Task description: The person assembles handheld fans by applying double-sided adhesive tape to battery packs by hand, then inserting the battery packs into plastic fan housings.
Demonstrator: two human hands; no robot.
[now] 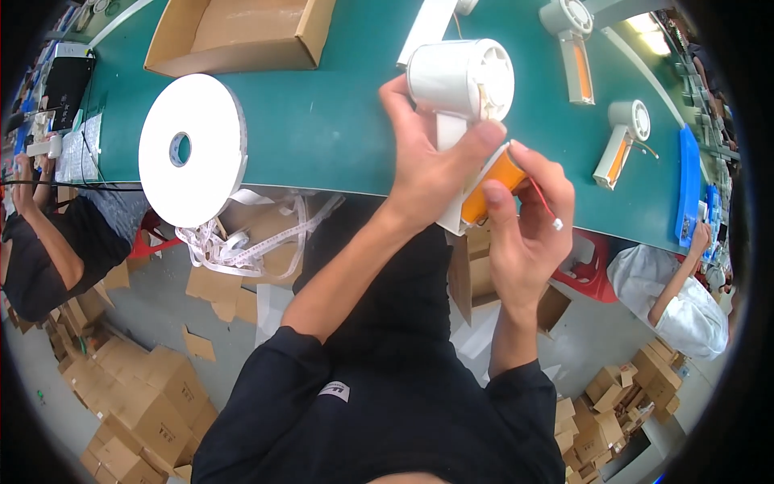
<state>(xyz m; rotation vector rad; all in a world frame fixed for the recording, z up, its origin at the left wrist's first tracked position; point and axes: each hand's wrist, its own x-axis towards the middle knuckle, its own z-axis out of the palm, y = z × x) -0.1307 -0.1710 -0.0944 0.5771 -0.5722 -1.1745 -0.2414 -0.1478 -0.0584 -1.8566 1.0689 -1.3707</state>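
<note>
My left hand (427,165) is closed around a white handheld fan (447,81), its round head up and its open handle slanting down toward me. In the handle sits an orange cylindrical battery (501,179). The thumb and fingers of my right hand (532,234) grip that battery from the right side. A red wire (538,194) runs across the right fingers and ends in a small white connector (558,224). Some fingers of both hands are hidden behind the fan.
On the green table (322,121) lie a large white tape roll (161,153), an open cardboard box (242,36), other part-built fans (625,129) and a blue tray (687,185). Peeled strips (266,250) hang below the edge. People work at both sides; cartons (153,395) cover the floor.
</note>
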